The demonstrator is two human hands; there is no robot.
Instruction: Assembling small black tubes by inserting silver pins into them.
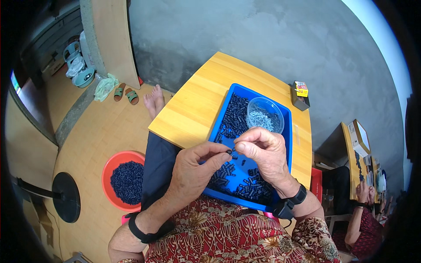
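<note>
Left hand [193, 168] is pinching a small black piece [229, 151] between thumb and forefinger, over the blue tray [288, 121], toward its 9 o'clock. Right hand [266, 154] is hovering at the piece's 1 o'clock, thumb and forefinger nearly meeting; cannot tell if they are gripping anything. Risk: fingertips are covering much of the piece; a slipping pinch could be losing it among loose black pieces [254, 188] lying at 6 o'clock.

Lit softly and fairly brightly, reasonably sharp around the fingers [211, 148]. Bends strongly toward the edges, fading into black corners.
</note>
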